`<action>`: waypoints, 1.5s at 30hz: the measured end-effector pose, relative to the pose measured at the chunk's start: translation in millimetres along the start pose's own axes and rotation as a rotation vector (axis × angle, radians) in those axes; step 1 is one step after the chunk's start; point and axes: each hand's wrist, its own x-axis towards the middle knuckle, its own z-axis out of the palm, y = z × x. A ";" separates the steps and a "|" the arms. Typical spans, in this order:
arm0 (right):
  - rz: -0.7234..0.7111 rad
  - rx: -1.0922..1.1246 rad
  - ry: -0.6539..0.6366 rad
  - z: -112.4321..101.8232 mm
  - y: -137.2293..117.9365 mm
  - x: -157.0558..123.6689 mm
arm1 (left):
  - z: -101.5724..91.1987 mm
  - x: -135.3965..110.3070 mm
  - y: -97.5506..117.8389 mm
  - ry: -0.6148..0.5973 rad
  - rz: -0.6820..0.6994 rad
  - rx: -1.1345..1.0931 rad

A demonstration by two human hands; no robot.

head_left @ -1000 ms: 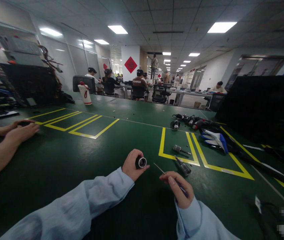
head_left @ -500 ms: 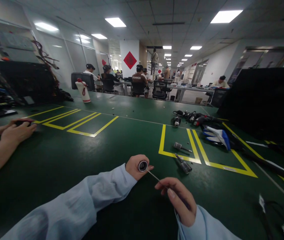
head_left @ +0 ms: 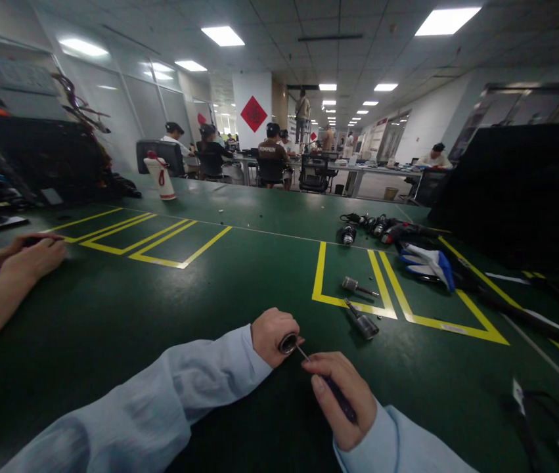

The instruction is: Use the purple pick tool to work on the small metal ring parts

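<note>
My left hand (head_left: 273, 334) is closed around a round, hollow metal part (head_left: 288, 343), its open ring end facing me. The rest of that part is hidden in my fingers. In my right hand (head_left: 342, 394) is a thin screwdriver (head_left: 341, 398) with a dark handle, its slim shaft pointing up and left. Its tip meets the right edge of the ring; whether it is inside cannot be made out. Beyond my right hand, two grey cylindrical metal parts with thin shafts, one nearer (head_left: 364, 324) and one farther (head_left: 353, 285), lie on the green table (head_left: 200, 328).
Dark metal fittings (head_left: 348, 234) and a blue-and-white glove (head_left: 427, 264) lie at the right. A white cup-like container (head_left: 161, 179) stands at the back left. Another person's hands (head_left: 35, 259) hold a dark object at the left. A cable (head_left: 520, 407) lies at the lower right.
The ring end has turned and dipped slightly right. My right hand has moved a little left and turned, showing the screwdriver's dark handle, with less shaft visible. The view has shifted slightly.
</note>
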 end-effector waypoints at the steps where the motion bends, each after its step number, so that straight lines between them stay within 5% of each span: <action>1: 0.038 0.019 0.002 -1.1 -0.1 0.8 | 0.4 -0.1 -0.5 -0.004 0.008 0.000; 9: 0.477 0.420 -0.037 -10.9 12.7 9.5 | 0.5 1.2 -2.0 -0.018 0.009 -0.031; 18: 0.128 0.043 0.015 -5.0 3.7 2.3 | 1.2 1.0 0.4 -0.115 0.015 0.107; 26: 0.632 0.582 -0.066 -16.0 21.4 11.0 | 1.5 0.1 -1.8 -0.132 0.005 -0.005; 29: 0.599 0.553 -0.033 -13.9 21.1 9.2 | 1.0 0.7 -1.7 -0.132 -0.036 -0.039; 36: 0.241 0.066 0.006 -7.5 9.2 1.8 | 0.5 1.2 0.5 -0.149 -0.045 0.082; 45: 0.650 0.595 -0.083 -17.8 17.6 9.8 | 2.5 0.2 -3.1 -0.157 -0.012 -0.007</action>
